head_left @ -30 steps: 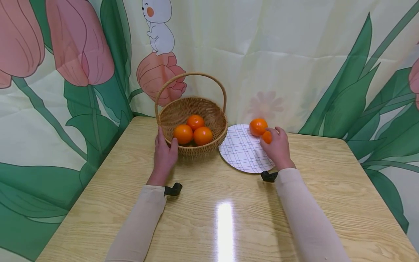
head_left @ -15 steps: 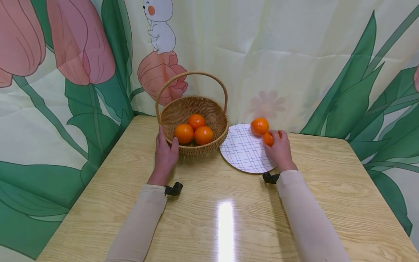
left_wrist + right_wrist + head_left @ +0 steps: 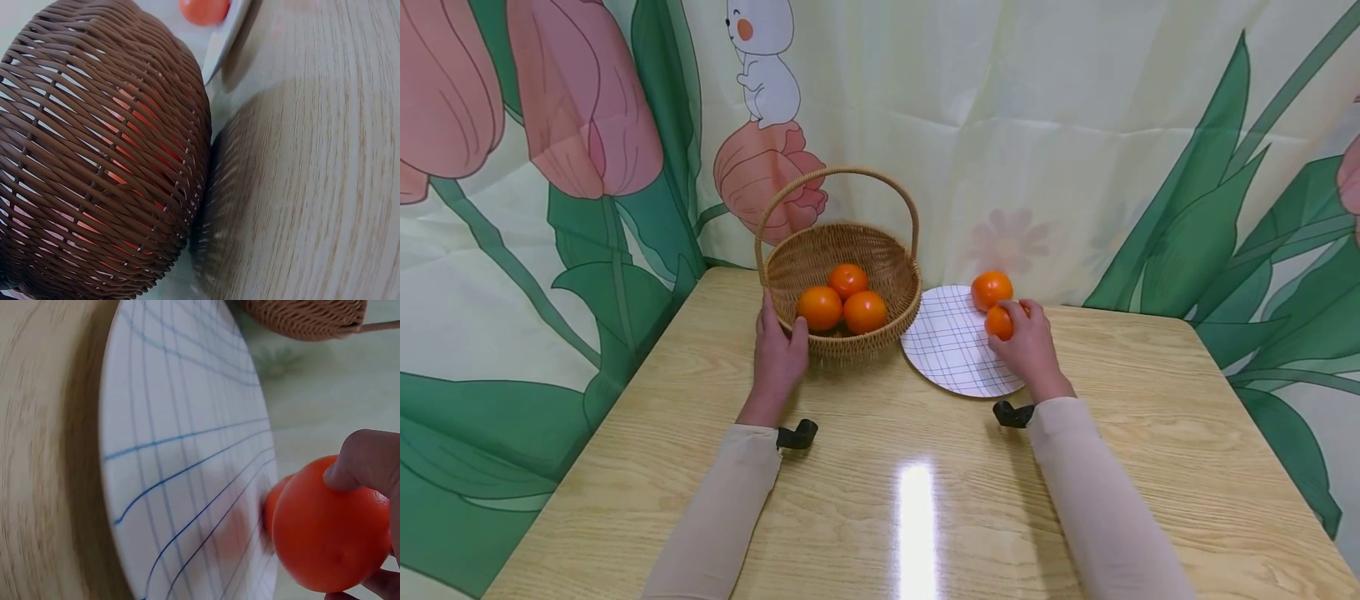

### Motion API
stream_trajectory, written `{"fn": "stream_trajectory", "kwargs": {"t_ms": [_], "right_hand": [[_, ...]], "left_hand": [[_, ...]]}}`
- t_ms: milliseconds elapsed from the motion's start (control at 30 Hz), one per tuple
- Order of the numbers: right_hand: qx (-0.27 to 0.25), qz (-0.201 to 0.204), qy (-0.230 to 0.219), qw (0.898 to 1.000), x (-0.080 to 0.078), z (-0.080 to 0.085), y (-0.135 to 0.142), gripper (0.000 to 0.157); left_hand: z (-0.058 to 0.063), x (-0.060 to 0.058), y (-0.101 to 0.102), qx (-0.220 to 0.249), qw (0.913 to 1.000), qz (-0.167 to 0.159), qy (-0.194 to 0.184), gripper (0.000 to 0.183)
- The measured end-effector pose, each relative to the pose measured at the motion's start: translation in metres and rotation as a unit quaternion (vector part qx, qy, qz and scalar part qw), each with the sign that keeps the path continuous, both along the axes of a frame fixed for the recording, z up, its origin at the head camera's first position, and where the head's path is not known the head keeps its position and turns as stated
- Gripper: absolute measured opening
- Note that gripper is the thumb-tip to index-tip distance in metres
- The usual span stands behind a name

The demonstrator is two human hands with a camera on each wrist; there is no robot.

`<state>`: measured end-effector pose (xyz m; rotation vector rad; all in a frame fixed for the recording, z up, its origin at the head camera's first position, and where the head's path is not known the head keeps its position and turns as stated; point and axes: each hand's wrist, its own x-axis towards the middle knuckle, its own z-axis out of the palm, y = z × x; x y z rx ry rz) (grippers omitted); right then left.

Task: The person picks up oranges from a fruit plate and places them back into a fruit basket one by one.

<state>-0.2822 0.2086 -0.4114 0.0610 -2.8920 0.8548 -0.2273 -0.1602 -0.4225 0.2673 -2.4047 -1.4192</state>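
Tulip-printed cloth (image 3: 1060,125) hangs behind and beside a pale wood-grain worktop (image 3: 865,442). On the right, the right hand (image 3: 1032,346) holds one orange fruit (image 3: 998,322) between thumb and fingers, at the far right part of a white plate (image 3: 951,346) with blue lines; whether the fruit is clear of the plate cannot be told. Its skin looks smooth and glossy, so a loose or off-centre hold could let it slip and roll off the right edge. Just beyond it, a second fruit (image 3: 991,290) sits by the plate's far edge; whether the two touch is unclear, and a careless knuckle might knock that one off. Left of the plate, a wicker basket (image 3: 883,250) carries three more fruits (image 3: 865,312) bunched towards its near side; with the weight there, a bump against the near rim could rock it. The left hand (image 3: 777,354) lies against its near-left wall, thumb and fingers spread wide apart; if that support slackened, the basket might slide or tilt.
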Motion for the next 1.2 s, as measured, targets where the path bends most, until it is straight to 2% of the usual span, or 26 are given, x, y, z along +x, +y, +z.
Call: {"fn": "stream_trajectory", "kwargs": {"t_ms": [167,600,1000,1200], "right_hand": [[-0.01,0.032,0.019,0.999,0.004,0.009,-0.008,0.059],[-0.019,0.071,0.023,0.997,0.014,0.027,-0.025,0.059],[-0.017,0.113,0.073,0.991,0.021,0.042,-0.037,0.056],[-0.024,0.123,0.084,0.989,0.026,0.051,-0.045,0.055]], "left_hand": [[0.001,0.001,0.0,0.0,1.0,-0.003,-0.004,0.076],[-0.001,0.001,-0.001,-0.009,1.0,-0.003,0.003,0.076],[-0.001,0.001,0.0,-0.006,1.0,-0.004,0.006,0.076],[-0.001,0.001,0.0,-0.005,1.0,-0.001,0.004,0.076]]}}
